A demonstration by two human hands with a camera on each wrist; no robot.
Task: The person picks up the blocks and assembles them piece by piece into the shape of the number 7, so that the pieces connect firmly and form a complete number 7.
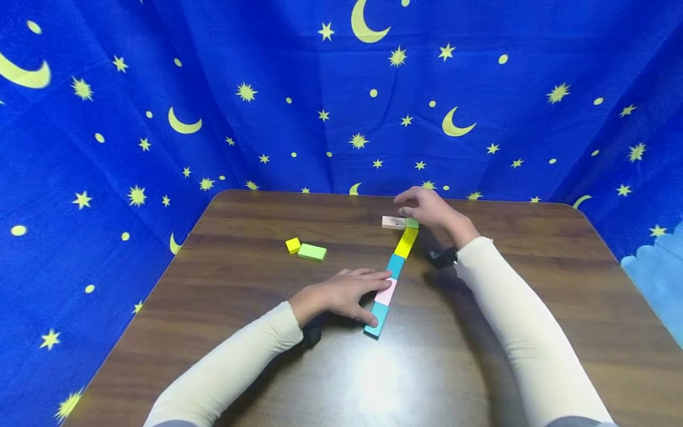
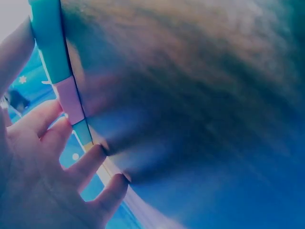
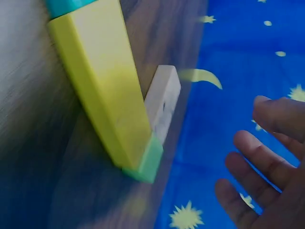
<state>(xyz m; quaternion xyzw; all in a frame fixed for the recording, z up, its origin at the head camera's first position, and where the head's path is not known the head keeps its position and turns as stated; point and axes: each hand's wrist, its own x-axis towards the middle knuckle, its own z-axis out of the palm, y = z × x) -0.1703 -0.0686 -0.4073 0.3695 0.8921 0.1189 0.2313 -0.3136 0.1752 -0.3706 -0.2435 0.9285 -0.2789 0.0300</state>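
A line of wooden blocks runs away from me across the table: a teal block [image 1: 376, 320] nearest, then a pink block [image 1: 386, 292], a blue block [image 1: 395, 266] and a yellow block [image 1: 407, 242]. At its far end sits a small green block [image 1: 412, 223], with a pale bare-wood block [image 1: 393, 222] pointing left from it. My left hand [image 1: 344, 295] is spread along the line's left side, thumb at the teal block, fingertips around the pink one. Above the far end hovers my right hand [image 1: 427, 207], its fingers loosely bent and holding nothing; the right wrist view shows it apart from the blocks.
Left of the line, a yellow cube [image 1: 293, 245] and a light green block [image 1: 312, 252] lie close together. The brown wooden table [image 1: 533, 284] ends at a blue curtain [image 1: 299, 71] with moons and stars.
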